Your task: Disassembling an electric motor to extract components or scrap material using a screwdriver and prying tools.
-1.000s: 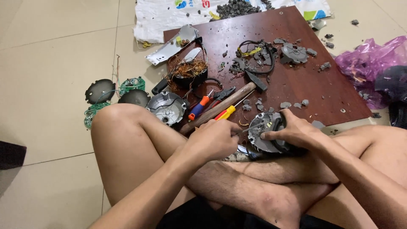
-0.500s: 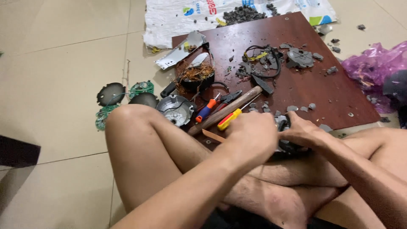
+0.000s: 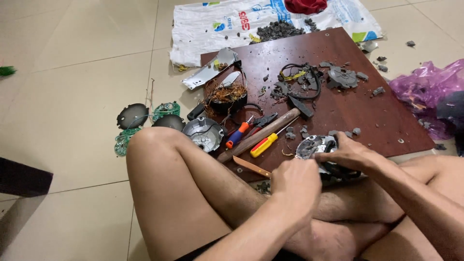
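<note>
Hands meet over a round metal part [image 3: 316, 147] at the board's [image 3: 367, 111] six-o'clock edge: right hand [image 3: 350, 154] grips it, left hand [image 3: 295, 181] fisted beside. Hammer [image 3: 263, 133], yellow screwdriver [image 3: 265, 144], knife [image 3: 250, 166] lie at nine o'clock.

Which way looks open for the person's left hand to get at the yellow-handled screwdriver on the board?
Probably straight forward: the left hand sits just behind the yellow-handled screwdriver, which lies uncovered on the wooden board, only a thin blade between.

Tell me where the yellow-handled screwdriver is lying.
In the head view, the yellow-handled screwdriver lies on the brown board, just right of the hammer's wooden handle and left of the shiny metal part under the right hand.
</note>
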